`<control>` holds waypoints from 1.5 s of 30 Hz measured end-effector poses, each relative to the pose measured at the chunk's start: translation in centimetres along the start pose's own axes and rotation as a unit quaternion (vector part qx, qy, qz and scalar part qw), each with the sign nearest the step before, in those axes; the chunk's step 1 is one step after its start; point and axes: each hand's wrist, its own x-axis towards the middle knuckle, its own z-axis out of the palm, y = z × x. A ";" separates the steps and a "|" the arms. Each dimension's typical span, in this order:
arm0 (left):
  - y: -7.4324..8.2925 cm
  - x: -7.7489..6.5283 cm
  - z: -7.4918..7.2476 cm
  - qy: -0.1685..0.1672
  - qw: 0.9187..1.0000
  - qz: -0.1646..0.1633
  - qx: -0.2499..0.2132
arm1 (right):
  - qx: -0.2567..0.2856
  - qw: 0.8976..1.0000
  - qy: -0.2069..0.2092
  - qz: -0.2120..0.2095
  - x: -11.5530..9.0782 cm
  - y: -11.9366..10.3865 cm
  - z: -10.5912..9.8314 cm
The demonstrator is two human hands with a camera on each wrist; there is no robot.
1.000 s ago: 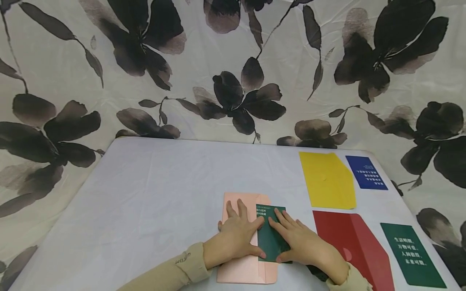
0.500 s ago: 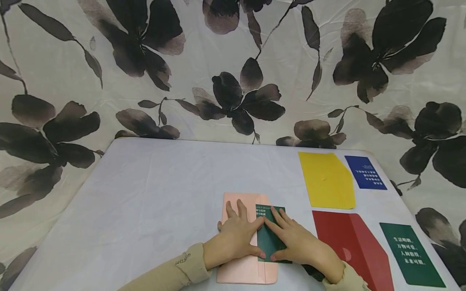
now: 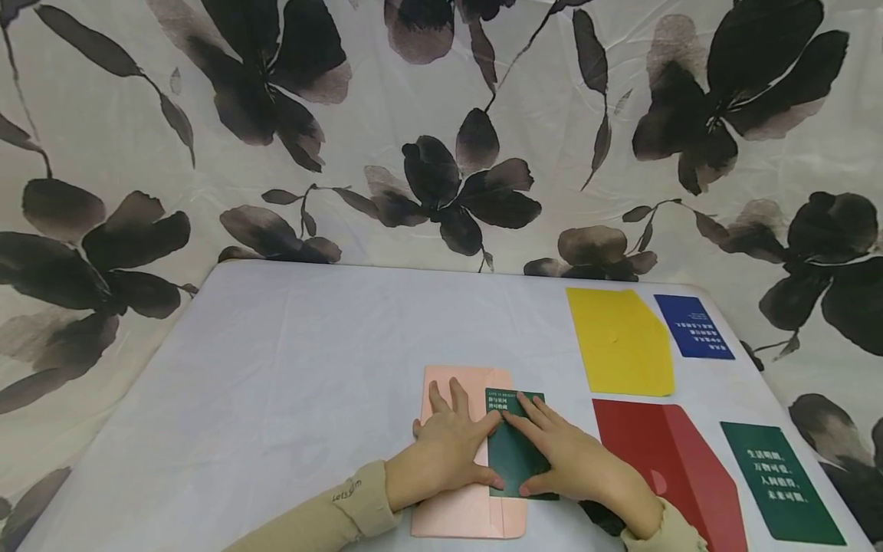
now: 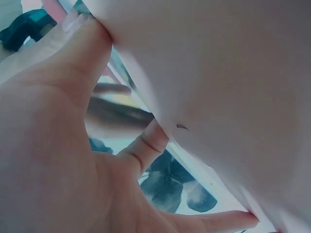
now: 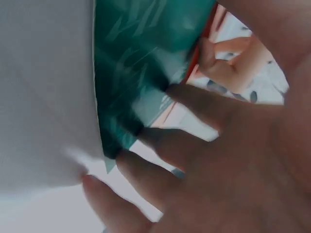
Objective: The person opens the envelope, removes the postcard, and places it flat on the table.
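- Envelopes: three on the white counter [image 3: 276, 383], namely the pink envelope [image 3: 448, 517], the red envelope [image 3: 669, 452] to its right, and the yellow envelope [image 3: 621, 343] to its right and farther from the person.
- Cards: three. The dark green card [image 3: 510, 456] lies at the pink envelope's right side, over its flap; whether its left edge is tucked inside, I cannot tell. The blue card [image 3: 694, 327] and the lettered green card [image 3: 782, 483] lie well to the right of the pink envelope.
- Hands: two. The left hand [image 3: 444, 445] lies on the pink envelope, fingers spread and straight, thumb at the dark green card.
- The right hand [image 3: 569, 460] reaches in from the pink envelope's right, its loosely extended fingers resting on the dark green card.
- Direction: the dark green card's long axis runs away from the person, roughly along the pink envelope's own; its printed end points away.
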 end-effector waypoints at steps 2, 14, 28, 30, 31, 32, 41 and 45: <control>0.0 0.0 0.0 0.002 1.000 0.001 -0.001 | 0.021 0.999 0.031 0.013 0.1 0.0 -0.2; 0.1 0.0 0.2 0.011 1.000 0.005 -0.012 | 0.164 0.961 0.166 0.152 1.5 2.0 -1.6; 0.2 0.1 0.1 0.010 1.000 0.002 0.004 | 0.317 0.924 0.134 0.165 2.0 3.6 -1.8; 0.1 0.1 0.1 0.008 1.000 -0.001 0.001 | 0.319 0.924 0.133 0.166 2.0 3.5 -1.7; 0.1 0.0 0.2 0.007 1.000 -0.001 0.001 | 0.318 0.924 0.134 0.167 2.0 3.5 -1.7; 0.2 0.0 0.2 0.006 1.000 -0.002 0.000 | 0.316 0.925 0.134 0.164 2.0 3.5 -1.7; 0.2 -0.1 0.2 0.007 1.000 -0.004 0.007 | 0.336 0.920 0.142 0.145 2.1 3.7 -1.5; 0.3 0.0 0.2 0.009 1.000 -0.005 0.005 | 0.346 0.920 0.127 0.130 2.2 3.9 -1.3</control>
